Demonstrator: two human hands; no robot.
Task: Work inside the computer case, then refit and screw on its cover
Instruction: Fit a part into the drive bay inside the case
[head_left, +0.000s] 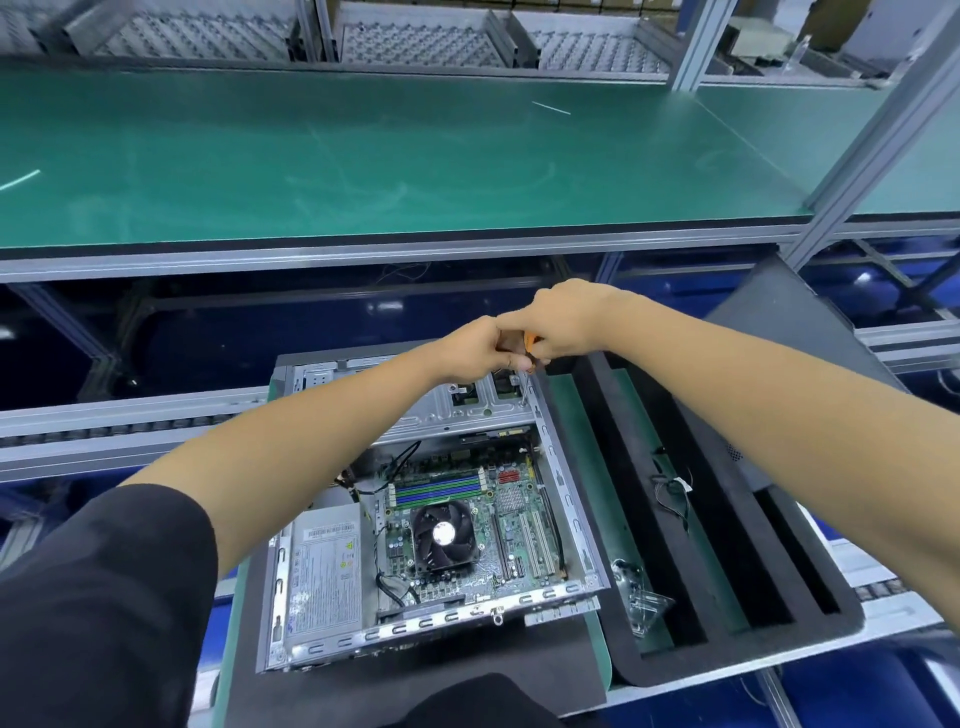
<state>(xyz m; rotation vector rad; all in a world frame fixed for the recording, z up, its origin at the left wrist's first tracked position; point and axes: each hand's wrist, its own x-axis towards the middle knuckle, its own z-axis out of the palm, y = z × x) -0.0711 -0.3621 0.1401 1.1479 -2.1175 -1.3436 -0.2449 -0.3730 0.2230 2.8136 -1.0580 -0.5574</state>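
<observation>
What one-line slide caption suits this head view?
Both hands, left and right, steady an orange-handled screwdriver at the far corner of an open computer case.

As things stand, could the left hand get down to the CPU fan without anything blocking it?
Probably yes. The case is open with no cover over it, and the fan lies exposed below the left forearm. But the left hand is busy at the far edge beside the screwdriver and would have to let go.

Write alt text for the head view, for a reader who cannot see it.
Both hands meet over the far right corner of an open computer case: the right hand holds an orange-handled screwdriver pointing down, the left hand curled beside it. A black foam tray lies to the right.
</observation>
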